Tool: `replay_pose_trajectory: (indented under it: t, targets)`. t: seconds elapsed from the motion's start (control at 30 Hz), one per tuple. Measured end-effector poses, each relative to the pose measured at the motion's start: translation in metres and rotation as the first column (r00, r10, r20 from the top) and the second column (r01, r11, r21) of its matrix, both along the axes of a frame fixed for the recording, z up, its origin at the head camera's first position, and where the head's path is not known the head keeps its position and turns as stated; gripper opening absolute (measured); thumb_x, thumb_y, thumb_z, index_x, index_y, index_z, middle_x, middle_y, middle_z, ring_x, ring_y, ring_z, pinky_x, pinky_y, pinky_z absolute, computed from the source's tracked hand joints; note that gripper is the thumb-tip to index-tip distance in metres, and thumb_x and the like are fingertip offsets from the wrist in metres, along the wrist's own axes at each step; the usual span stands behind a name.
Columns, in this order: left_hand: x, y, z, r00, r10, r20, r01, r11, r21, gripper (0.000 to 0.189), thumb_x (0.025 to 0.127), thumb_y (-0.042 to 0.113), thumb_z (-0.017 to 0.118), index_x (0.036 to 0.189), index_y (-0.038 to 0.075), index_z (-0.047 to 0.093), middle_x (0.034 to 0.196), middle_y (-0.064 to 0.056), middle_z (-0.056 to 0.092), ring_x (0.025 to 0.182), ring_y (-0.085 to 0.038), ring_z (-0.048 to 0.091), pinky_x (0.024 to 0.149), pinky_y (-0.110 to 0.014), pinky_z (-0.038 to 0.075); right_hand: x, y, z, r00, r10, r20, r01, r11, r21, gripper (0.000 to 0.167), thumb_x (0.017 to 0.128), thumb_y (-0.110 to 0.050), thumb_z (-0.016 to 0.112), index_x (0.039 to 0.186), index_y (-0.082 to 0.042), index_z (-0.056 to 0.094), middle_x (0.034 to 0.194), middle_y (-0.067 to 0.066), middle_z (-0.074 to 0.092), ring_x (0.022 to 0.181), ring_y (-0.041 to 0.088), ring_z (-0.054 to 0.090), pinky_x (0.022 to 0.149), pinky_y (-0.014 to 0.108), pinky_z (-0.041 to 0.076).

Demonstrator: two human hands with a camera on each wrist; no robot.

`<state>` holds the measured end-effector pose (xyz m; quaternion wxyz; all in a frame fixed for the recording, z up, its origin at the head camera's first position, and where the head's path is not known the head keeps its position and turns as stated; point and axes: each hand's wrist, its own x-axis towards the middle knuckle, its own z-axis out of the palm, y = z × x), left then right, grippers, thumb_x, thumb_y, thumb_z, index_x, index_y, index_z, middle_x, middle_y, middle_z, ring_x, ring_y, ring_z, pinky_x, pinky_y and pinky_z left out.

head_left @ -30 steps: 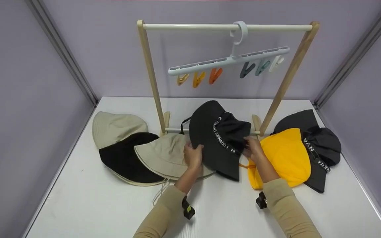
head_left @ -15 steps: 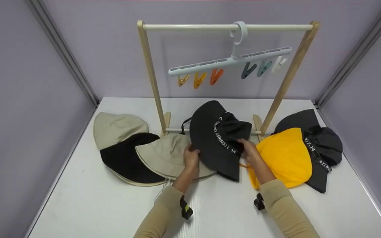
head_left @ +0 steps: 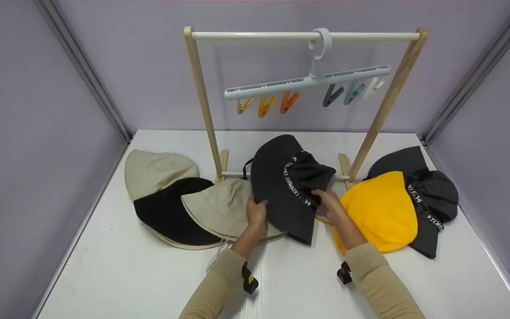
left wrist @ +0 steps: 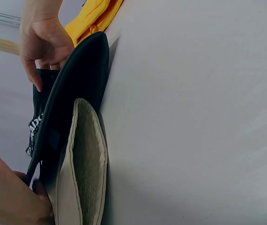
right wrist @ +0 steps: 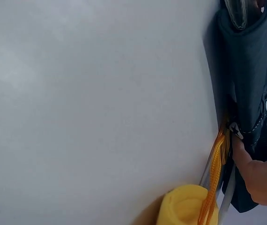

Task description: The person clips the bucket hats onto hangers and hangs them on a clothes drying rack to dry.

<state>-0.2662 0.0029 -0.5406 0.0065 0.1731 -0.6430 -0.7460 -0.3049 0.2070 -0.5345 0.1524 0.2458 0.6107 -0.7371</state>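
Both my hands hold a black bucket hat (head_left: pixel 281 190) with white lettering round its band, near the middle of the table. My left hand (head_left: pixel 257 212) pinches the left edge of its brim, thumb on top. My right hand (head_left: pixel 330 206) grips the crown on the right, beside the band; in the right wrist view that thumb (right wrist: pixel 241 152) presses close to the band. Left of it, partly under the black brim, lies a beige bucket hat (head_left: pixel 219 208). At right, close to my right forearm, is a yellow bucket hat (head_left: pixel 381 212) with an orange cord (right wrist: pixel 214 173).
A wooden rack (head_left: pixel 202 102) stands behind, carrying a pale blue hanger (head_left: pixel 308 82) with several coloured clips. Further left lie a black-lined hat (head_left: pixel 171 212) and another beige hat (head_left: pixel 162 173). A second black lettered hat (head_left: pixel 434 195) lies partly under the yellow one.
My right hand has moved left and slightly down along the crown. The black hat's right side and lower brim have shifted a little left. My left hand stays at the brim.
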Motion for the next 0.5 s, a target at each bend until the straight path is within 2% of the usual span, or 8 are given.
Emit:
replay_pose_trajectory:
  t: [0.13,0.27,0.37,0.5]
  targets:
    - [0.0014,0.0055,0.0018,1.0,-0.012,0.026,0.01,0.998,0.064,0.058,0.092,0.001,0.044,0.14,-0.012,0.015,0.143,-0.028,0.021,0.131,-0.037,0.021,0.105,-0.04,0.02,0.0012,-0.0005,0.0004,1.0,-0.001,-0.015,0.001,1.0,0.001,0.048,0.088,-0.01,0.054,0.13,0.004,0.035,0.1,0.012,0.052,0.08,0.019,0.058,0.078,0.035,0.048]
    - [0.0037,0.0075,0.003,0.995,-0.034,0.088,0.02,0.987,0.161,0.064,0.094,0.004,0.043,0.142,-0.01,0.003,0.146,-0.027,0.01,0.133,-0.037,0.014,0.105,-0.042,0.018,0.003,-0.0023,0.0016,0.999,0.022,-0.035,-0.022,1.0,-0.005,0.048,0.09,-0.009,0.052,0.13,0.007,0.032,0.109,0.013,0.046,0.09,0.021,0.053,0.081,0.033,0.046]
    - [0.0047,0.0066,0.005,0.991,-0.054,0.122,0.027,0.977,0.213,0.065,0.095,0.006,0.042,0.143,-0.006,0.0,0.147,-0.025,0.009,0.133,-0.037,0.015,0.104,-0.043,0.02,0.004,-0.002,0.0002,0.998,0.03,-0.05,-0.032,0.999,-0.043,0.048,0.092,-0.01,0.05,0.132,0.005,0.028,0.11,0.013,0.043,0.093,0.022,0.052,0.079,0.031,0.046]
    - [0.0056,0.0067,0.008,0.989,-0.054,0.141,0.02,0.973,0.228,0.066,0.095,0.006,0.043,0.143,-0.006,-0.001,0.148,-0.025,0.005,0.133,-0.037,0.013,0.104,-0.044,0.02,0.0066,-0.0022,-0.0009,0.997,-0.005,-0.075,-0.002,0.995,-0.097,0.045,0.094,-0.014,0.048,0.132,0.003,0.029,0.108,0.012,0.046,0.088,0.019,0.055,0.075,0.03,0.047]
